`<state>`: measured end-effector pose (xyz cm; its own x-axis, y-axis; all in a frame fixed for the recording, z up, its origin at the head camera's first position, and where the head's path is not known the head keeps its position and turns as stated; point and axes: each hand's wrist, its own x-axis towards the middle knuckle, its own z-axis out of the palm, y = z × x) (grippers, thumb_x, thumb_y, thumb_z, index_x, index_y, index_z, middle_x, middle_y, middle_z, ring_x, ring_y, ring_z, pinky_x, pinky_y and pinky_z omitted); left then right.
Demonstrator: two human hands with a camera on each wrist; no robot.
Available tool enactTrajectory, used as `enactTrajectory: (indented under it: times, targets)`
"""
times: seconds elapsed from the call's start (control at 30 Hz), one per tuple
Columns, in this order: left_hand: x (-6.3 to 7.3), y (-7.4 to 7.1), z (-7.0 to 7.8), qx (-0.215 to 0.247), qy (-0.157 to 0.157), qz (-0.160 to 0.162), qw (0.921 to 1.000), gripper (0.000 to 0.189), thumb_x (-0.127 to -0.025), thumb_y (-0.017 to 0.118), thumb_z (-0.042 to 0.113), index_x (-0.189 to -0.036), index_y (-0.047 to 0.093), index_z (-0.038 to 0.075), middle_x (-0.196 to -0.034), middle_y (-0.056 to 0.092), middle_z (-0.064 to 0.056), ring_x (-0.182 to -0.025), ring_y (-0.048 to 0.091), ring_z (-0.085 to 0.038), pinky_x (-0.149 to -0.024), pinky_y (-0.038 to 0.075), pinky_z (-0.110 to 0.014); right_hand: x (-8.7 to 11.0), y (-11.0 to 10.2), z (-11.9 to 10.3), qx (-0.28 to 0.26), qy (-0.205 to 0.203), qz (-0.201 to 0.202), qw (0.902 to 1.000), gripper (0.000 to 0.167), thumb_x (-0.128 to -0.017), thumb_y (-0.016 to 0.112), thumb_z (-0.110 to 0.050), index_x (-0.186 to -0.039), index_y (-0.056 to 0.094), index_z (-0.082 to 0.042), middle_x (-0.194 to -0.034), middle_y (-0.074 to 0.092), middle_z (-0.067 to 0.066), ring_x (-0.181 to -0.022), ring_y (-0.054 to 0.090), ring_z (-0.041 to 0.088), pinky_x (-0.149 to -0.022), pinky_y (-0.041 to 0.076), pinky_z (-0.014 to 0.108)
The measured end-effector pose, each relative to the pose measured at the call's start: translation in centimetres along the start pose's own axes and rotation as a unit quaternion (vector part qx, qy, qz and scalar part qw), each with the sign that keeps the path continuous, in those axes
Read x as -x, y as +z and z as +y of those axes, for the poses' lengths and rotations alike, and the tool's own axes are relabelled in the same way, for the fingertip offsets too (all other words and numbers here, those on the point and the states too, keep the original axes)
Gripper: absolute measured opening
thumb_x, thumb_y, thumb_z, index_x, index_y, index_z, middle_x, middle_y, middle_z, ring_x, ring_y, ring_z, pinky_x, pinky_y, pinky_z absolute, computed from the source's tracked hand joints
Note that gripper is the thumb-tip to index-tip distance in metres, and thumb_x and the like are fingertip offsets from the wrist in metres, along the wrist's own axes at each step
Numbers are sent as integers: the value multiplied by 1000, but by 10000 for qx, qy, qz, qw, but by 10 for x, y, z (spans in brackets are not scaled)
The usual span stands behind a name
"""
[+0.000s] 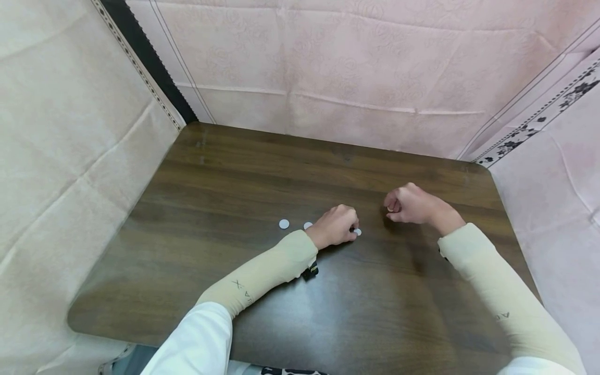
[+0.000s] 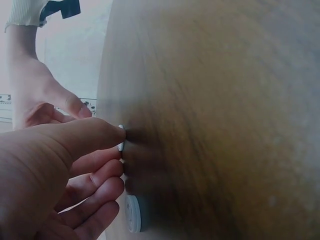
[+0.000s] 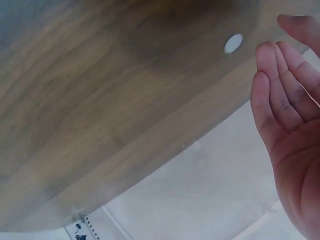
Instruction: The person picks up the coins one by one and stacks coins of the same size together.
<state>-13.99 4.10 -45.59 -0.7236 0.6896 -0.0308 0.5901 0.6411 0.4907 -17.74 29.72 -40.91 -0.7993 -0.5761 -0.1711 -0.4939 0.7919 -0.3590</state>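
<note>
My left hand (image 1: 334,226) is low over the table, pinching a small white disc (image 1: 358,232) between thumb and fingers at the tabletop. In the left wrist view that disc (image 2: 121,138) appears edge-on by the thumb tip. A second white disc (image 2: 133,214) lies just below the curled fingers there. To the right, my right hand (image 1: 412,204) hovers above the table with bent fingers, the thumb (image 3: 300,29) apart from them. Beyond its fingertips a white disc (image 3: 233,43) lies on the wood; in the head view this disc (image 1: 390,209) shows partly behind the fingers.
Two more white discs lie left of my left hand: one in plain view (image 1: 284,224), the other (image 1: 308,225) partly behind the wrist. The brown wooden table (image 1: 211,182) has rounded corners. Pale cloth (image 1: 328,67) hangs around its back and sides.
</note>
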Motion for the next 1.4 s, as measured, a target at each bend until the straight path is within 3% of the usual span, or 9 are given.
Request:
enactTrajectory:
  times: [0.33,0.8,0.97,1.1,1.23,1.3,1.4]
  targets:
    - [0,0,0,89,65,-49,9999,14,-98,73,16,-87,79,12,-99,72,-3,-76,52,-13,-67,44,-22,-2,0,18,221,111,-11,9997,11,-85,81,-6,-94,76,-1,-85,76,7,-78,71,16,-73,60,35]
    - [0,-2,2,-45,31,-58,10000,11,-97,74,17,-100,82,11,-108,76,-2,-87,61,-11,-75,52,-24,-8,3,30,54,311,-129,9994,11,-89,82,-11,-93,78,-2,-86,78,8,-80,73,17,-74,62,37]
    - [1,-3,2,-39,31,-84,10000,11,-98,74,17,-101,82,10,-109,76,-3,-86,61,-11,-75,52,-23,-11,1,29,77,46,-127,9999,3,-87,82,-8,-87,80,-6,-81,79,2,-75,73,11,-68,60,31]
    - [1,-4,3,-33,20,-91,10000,10,-98,74,17,-99,82,10,-107,75,-3,-84,59,-12,-73,51,-23,-14,-3,27,162,-203,-238,9994,9,-87,81,-3,-81,82,-9,-79,79,1,-72,72,9,-66,59,30]
    - [1,-3,2,-109,42,-51,9999,10,-97,74,17,-96,82,11,-105,75,-2,-84,58,-12,-74,50,-24,-19,-6,24,179,-171,-464,9986,11,-87,81,-1,-80,82,-9,-80,79,2,-72,71,9,-67,60,32]
    - [0,-3,2,-151,57,-40,9999,9,-97,74,16,-95,81,11,-104,74,-1,-83,58,-12,-74,50,-24,-21,-6,23,172,-132,-586,9980,19,-88,79,0,-72,76,-10,-67,70,-5,-63,60,5,-60,53,27]
    - [1,-3,1,-169,75,-30,9998,9,-96,74,16,-93,81,11,-102,74,-1,-83,57,-12,-73,50,-24,-25,-3,22,254,45,-652,9975,20,-86,78,-2,-68,72,-10,-63,62,-6,-59,51,5,-58,47,26]
